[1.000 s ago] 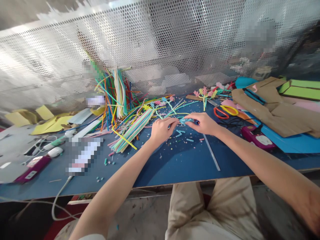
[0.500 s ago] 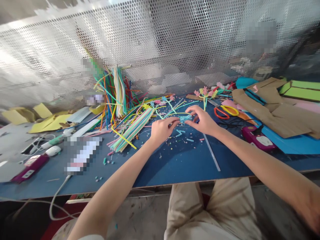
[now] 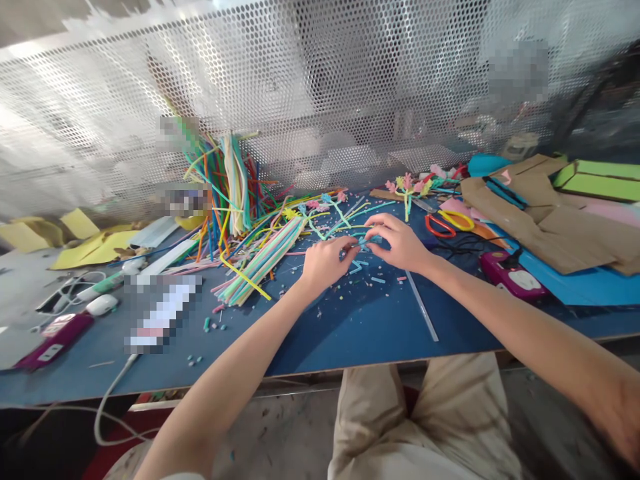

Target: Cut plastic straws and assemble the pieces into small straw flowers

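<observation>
Both hands sit a bit lower now; left hand (image 3: 325, 263) and right hand (image 3: 400, 241) pinch small blue straw bits (image 3: 364, 241) (flower unfinished).

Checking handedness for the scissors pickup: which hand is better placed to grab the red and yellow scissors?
Probably right. The right hand lies nearer the scissors, which sit just beyond it on the blue table. The left hand would have to cross over it. Both pinch the small blue straw piece.
</observation>
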`<state>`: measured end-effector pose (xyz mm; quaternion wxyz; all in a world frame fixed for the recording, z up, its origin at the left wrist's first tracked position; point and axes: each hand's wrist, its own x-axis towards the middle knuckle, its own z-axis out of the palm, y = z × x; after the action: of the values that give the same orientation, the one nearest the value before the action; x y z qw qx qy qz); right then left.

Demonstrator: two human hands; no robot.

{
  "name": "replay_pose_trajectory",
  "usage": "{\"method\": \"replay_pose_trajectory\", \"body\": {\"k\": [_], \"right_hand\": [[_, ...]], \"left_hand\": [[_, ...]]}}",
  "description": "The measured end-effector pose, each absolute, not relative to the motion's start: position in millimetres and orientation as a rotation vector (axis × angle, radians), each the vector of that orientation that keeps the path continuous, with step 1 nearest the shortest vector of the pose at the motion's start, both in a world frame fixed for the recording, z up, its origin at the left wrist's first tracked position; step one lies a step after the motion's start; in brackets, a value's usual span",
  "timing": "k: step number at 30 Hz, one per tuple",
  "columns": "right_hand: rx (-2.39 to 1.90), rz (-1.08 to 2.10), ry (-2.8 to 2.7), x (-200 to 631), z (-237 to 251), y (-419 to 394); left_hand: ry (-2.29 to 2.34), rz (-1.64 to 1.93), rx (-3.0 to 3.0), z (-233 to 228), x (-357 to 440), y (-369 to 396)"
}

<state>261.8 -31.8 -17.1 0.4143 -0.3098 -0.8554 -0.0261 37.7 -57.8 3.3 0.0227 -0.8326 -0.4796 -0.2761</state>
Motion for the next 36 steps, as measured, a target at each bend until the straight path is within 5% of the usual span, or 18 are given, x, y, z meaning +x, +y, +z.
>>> {"method": "replay_pose_trajectory", "body": {"k": [19, 36], "right_hand": [[-0.913, -0.335, -2.217, 255.9, -13.9, -35.3], [-0.897, -0.152, -2.132, 263.7, -15.1, -30.4]], "left_hand": [[-1.499, -0.841, -2.586, 2.3, 38.5, -57.7], [-1.519, -0.896, -2.533, 3.5, 35.3, -55.5]]}}
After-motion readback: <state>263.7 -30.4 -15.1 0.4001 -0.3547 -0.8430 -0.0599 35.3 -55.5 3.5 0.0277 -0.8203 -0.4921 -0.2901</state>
